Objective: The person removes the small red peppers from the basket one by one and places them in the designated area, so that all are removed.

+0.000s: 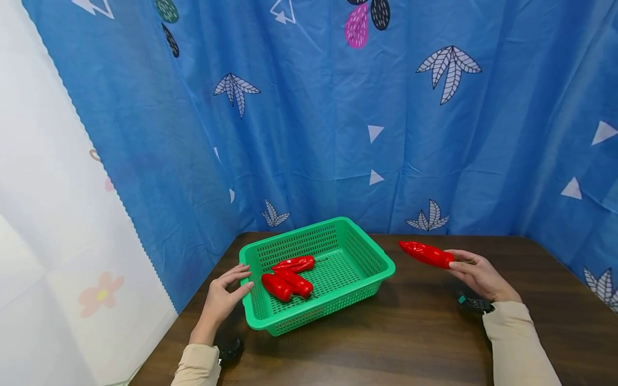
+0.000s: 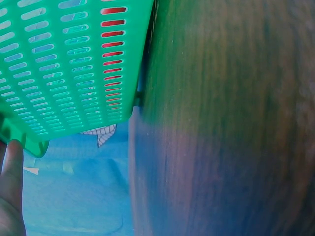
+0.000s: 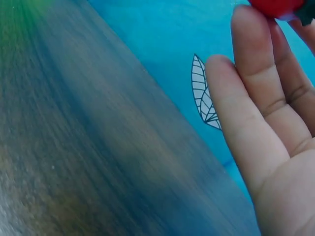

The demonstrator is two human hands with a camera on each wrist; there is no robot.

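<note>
A long red pepper (image 1: 426, 254) is pinched by its stem end between the thumb and fingers of my right hand (image 1: 483, 276), above the table to the right of the basket. The right wrist view shows only a bit of the red pepper (image 3: 278, 6) above the fingertips. My left hand (image 1: 222, 300) touches the left rim of a green slotted plastic basket (image 1: 322, 311), fingers lightly bent and thumb apart. Three red peppers (image 1: 292, 279) lie inside, near its left end. In the left wrist view, a finger (image 2: 14, 167) meets the basket's rim, and red shows through the slots.
The basket stands on a dark wooden table (image 1: 386, 343). A blue patterned curtain (image 1: 314, 134) hangs behind the table, and a white cloth (image 1: 72, 241) hangs at the left. Black wrist devices (image 1: 475, 304) sit under both wrists.
</note>
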